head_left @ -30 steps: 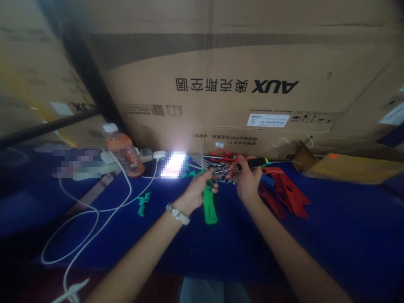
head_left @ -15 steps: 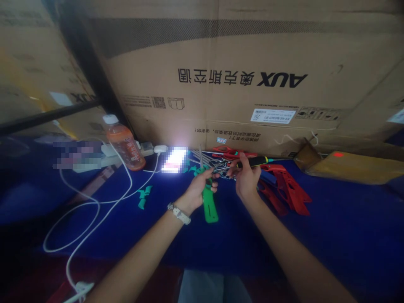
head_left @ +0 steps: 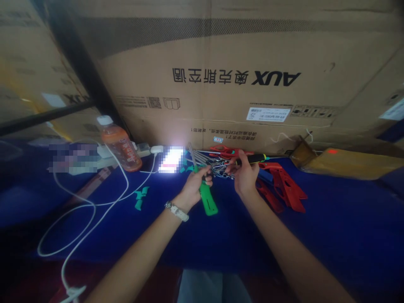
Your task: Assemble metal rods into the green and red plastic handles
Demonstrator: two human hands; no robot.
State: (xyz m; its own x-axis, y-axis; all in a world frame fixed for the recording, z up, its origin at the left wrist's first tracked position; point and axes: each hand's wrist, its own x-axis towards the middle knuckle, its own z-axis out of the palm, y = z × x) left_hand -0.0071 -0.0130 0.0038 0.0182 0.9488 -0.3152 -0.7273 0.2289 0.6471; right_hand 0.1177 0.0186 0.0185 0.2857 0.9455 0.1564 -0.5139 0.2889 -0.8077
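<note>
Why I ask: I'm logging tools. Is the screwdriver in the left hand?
No, the right hand holds the screwdriver, while the left hand holds a green handle.

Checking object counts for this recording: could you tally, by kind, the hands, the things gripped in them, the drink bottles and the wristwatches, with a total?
Hands: 2 (left hand, right hand)
Green handle, in the left: 1
Black-and-yellow screwdriver, in the right: 1
Drink bottle: 1
Wristwatch: 1
Total: 6
</note>
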